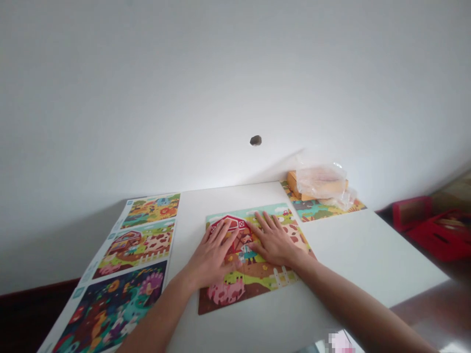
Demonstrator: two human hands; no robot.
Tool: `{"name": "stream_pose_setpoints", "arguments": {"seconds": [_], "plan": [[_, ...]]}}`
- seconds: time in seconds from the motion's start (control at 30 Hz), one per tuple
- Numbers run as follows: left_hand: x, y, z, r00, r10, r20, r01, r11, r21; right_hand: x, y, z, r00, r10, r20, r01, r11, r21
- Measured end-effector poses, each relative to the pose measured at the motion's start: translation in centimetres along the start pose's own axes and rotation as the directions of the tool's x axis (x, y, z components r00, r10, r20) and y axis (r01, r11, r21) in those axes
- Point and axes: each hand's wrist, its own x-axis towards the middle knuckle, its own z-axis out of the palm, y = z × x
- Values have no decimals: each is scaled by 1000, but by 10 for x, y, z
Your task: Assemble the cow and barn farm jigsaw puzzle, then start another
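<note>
Although two palms cover part of it, the farm picture [253,261] in the middle of the white table [353,257] looks fully put together: its outline is closed, no gap shows, and its visible scene matches the middle panel of the printed sheet [137,248] along the table's left side. Whatever lies beneath the hands cannot be checked. The left hand [209,256] lies flat over the barn side, thumb apart; the right hand [274,243] rests flat near the cow, fingers spread wide. Neither grips anything. Farther off, crumpled clear plastic [322,181] covers most of an orange box [292,184] on a jungle picture [312,212].
</note>
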Motion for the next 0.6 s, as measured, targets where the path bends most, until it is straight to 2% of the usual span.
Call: {"name": "stream_pose_setpoints", "arguments": {"seconds": [0.13, 0.33, 0.43, 0.6], "plan": [[-6, 12, 5, 998, 14, -60, -9, 997, 82, -10, -10, 0, 1000, 16, 9, -16, 1000, 15], [-32, 35, 2, 995, 68, -68, -58, 988, 141, -44, -23, -4, 1000, 27, 14, -27, 998, 63], [-42, 52, 1, 991, 99, -95, -79, 978, 195, -63, -28, -6, 999, 34, 18, -35, 994, 99], [-46, 85, 2, 969, 146, -202, -77, 947, 313, -95, -25, -8, 999, 36, 19, -38, 992, 119]]}}
